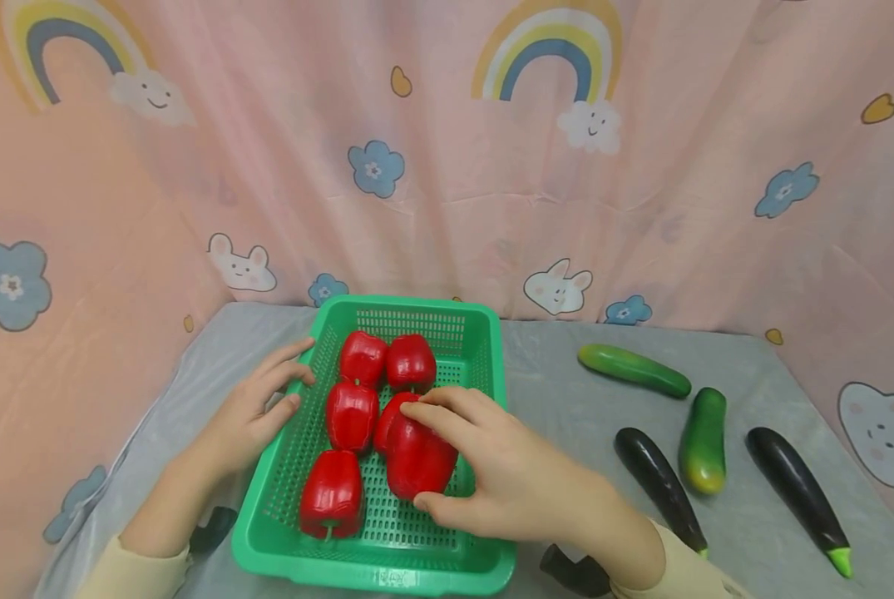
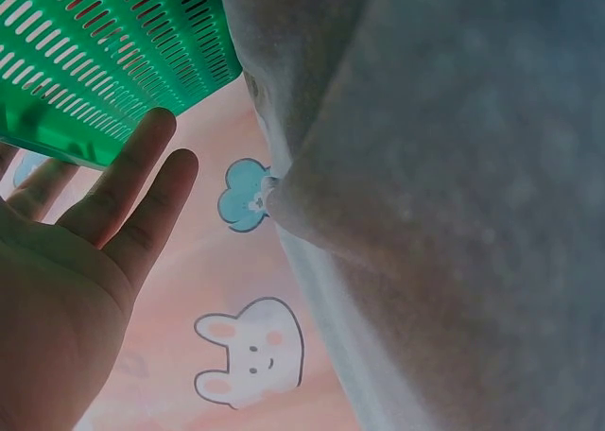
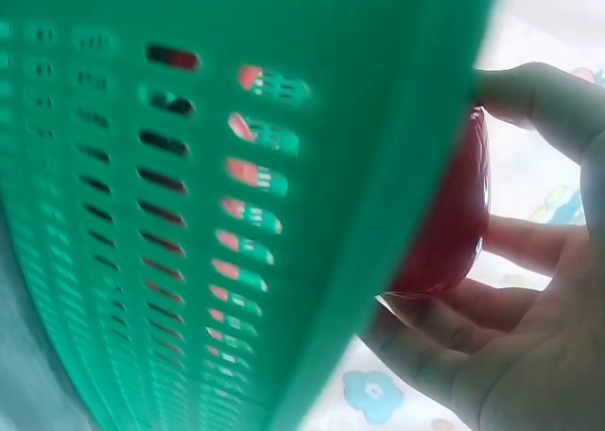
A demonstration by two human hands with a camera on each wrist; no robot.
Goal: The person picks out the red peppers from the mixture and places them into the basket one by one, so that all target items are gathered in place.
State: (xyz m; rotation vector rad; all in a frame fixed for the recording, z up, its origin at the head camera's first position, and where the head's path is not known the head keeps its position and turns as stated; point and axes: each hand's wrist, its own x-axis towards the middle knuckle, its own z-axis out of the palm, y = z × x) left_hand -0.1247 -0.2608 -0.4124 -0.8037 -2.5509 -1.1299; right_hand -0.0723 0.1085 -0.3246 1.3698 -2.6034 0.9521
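A green plastic basket [image 1: 372,574] holds several red bell peppers [image 1: 352,416]. My right hand [image 1: 484,466] grips one red bell pepper [image 1: 420,457] between thumb and fingers, above the right part of the basket. That held pepper partly covers another pepper [image 1: 388,423] behind it. In the right wrist view the basket wall [image 3: 189,214] hides part of the held pepper [image 3: 454,218]. At the basket's left side is my left hand [image 1: 248,416], its fingers extended by the rim. The left wrist view has those fingers [image 2: 142,181] against or close to the slotted wall [image 2: 123,53].
On the grey cloth [image 1: 551,391] to the right lie a green cucumber-like vegetable [image 1: 634,370], another with a yellowish end [image 1: 704,441], and two dark eggplants [image 1: 659,487]. A pink patterned curtain [image 1: 447,225] hangs behind the table.
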